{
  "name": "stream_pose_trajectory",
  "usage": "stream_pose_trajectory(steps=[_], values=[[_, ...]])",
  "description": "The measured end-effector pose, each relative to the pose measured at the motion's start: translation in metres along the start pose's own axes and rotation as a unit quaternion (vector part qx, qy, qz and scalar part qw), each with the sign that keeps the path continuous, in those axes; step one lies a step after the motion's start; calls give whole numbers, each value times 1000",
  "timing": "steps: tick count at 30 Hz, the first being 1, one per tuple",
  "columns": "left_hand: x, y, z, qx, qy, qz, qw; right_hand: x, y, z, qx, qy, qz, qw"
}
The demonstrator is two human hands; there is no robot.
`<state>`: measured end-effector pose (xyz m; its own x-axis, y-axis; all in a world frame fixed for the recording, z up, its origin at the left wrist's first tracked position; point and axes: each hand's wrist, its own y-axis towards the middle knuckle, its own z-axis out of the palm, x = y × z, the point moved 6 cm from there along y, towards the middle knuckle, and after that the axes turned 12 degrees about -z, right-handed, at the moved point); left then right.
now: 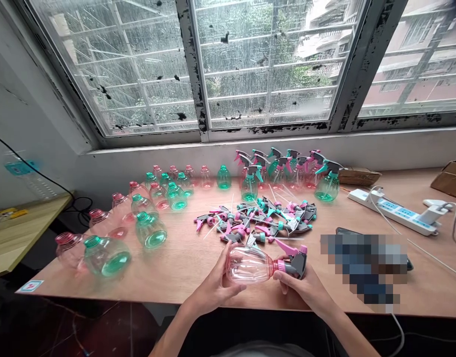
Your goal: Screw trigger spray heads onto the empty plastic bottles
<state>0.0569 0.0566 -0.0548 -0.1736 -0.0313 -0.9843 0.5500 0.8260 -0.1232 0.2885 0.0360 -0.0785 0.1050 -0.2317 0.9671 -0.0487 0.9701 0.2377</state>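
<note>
Translucent pink plastic spray bottle (248, 265) partly hides our left grip (216, 287), cupping its base (231, 267); right grip (302, 287) pinches its collar (279, 266).

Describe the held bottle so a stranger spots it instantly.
Below the window is a table with a heap of loose spray heads. Before the heap, the left hand and right hand hold a clear pink bottle. Unlike the standing bottles nearby, it is hand-held and turned sideways.
</note>
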Motion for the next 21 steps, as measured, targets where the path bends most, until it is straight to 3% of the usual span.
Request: stream_pose_trajectory(steps=[21], values=[[-9, -3, 0, -4, 25, 8, 1000, 1, 0, 0, 3, 29, -13, 999]])
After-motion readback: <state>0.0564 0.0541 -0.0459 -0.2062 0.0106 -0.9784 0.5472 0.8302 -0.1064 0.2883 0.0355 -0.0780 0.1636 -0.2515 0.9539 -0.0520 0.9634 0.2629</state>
